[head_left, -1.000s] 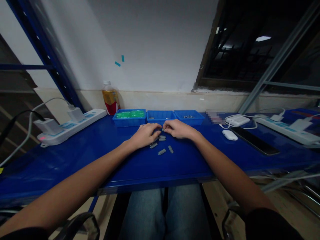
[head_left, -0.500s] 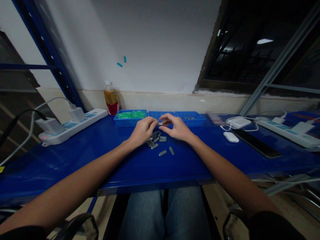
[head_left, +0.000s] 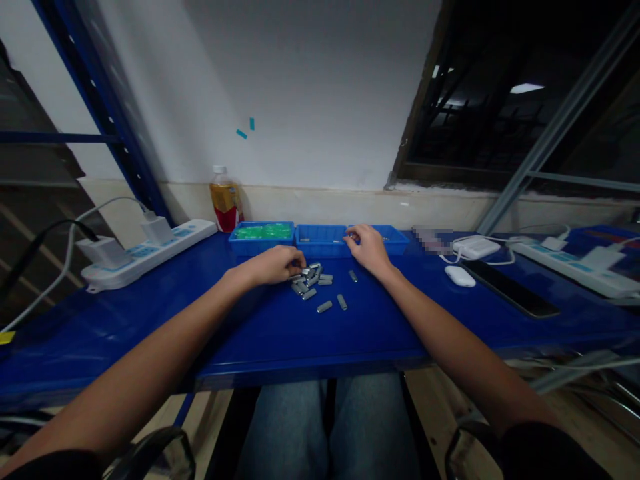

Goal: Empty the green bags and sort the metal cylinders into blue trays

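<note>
Beyond a pair of jeans-clad legs [head_left: 287,427] runs the blue counter [head_left: 270,343]. Closest on it lie two loose metal pieces: a crosswise piece [head_left: 325,307], its long axis running left to right with the right end slightly farther off, and a lengthwise piece [head_left: 342,302], pointing away from the body with its far end leaning left. Behind them and to the left is the heap [head_left: 311,279] of similar metal pieces, their axes turned every way. The left hand [head_left: 281,265] is plainly the nearer one to it: its curled grip sits at the heap's far left edge, so most of the pieces lie to its right and toward the body. Whether its fingertips are clamped on one, I cannot tell. To the right of the heap, apart from it, a single piece [head_left: 353,276] slants with its far end leftward; it lies just nearer the body than the right hand [head_left: 369,245]. That hand's grip is bent down where the middle bin [head_left: 323,250] and the right bin [head_left: 399,248] meet; thumb and finger look close together, but anything between them is too small to make out. Left of these stands the left bin [head_left: 262,248], holding green packets [head_left: 265,231], with a bottle [head_left: 226,200] behind its left end.
</note>
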Available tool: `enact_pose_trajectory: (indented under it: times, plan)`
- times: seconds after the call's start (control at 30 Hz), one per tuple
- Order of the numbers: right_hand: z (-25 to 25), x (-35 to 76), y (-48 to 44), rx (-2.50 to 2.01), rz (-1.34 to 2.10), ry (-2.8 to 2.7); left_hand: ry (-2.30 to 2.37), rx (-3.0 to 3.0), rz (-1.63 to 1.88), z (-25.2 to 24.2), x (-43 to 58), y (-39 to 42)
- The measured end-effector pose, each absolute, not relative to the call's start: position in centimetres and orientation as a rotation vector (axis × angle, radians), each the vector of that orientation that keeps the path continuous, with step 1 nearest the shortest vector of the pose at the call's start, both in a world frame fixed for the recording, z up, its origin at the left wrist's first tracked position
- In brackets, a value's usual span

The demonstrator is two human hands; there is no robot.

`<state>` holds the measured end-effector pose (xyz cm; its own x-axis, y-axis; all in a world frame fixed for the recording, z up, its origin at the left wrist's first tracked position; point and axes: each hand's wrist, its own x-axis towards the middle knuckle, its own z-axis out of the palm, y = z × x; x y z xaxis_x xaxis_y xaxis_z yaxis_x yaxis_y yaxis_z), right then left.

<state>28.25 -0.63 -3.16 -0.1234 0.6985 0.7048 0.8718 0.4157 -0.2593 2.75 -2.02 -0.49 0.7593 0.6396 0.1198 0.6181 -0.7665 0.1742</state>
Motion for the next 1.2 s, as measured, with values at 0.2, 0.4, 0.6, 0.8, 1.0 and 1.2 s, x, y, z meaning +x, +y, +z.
enact_pose_trajectory:
  times: [0.2,0.4,0.6,0.8,1.0,1.2]
  plan:
    - [-3.1,27.7,-1.0,-1.396,-0.306,-1.935,1.087,2.782,0.235,-0.7,2.3,-1.4]
    - [-2.9,27.1,-1.6,-1.510,-0.245,-2.019,1.034,2.784,0.308,-1.4,1.8,-0.8]
    - [-2.7,25.8,-2.9,-1.487,-0.300,-2.048,1.060,2.763,0.310,-1.7,2.9,-1.4]
    - [-2.7,22.5,-5.5,-1.197,-0.360,-2.204,1.119,2.648,0.486,-1.7,2.9,-0.9]
    - [-2.7,21.4,-5.8,-1.003,-0.207,-2.249,0.854,2.159,0.811,-2.1,3.2,-0.8]
    - [-2.3,21.8,-5.7,-1.022,-0.249,-2.243,0.811,1.995,0.901,-2.3,3.8,-1.2]
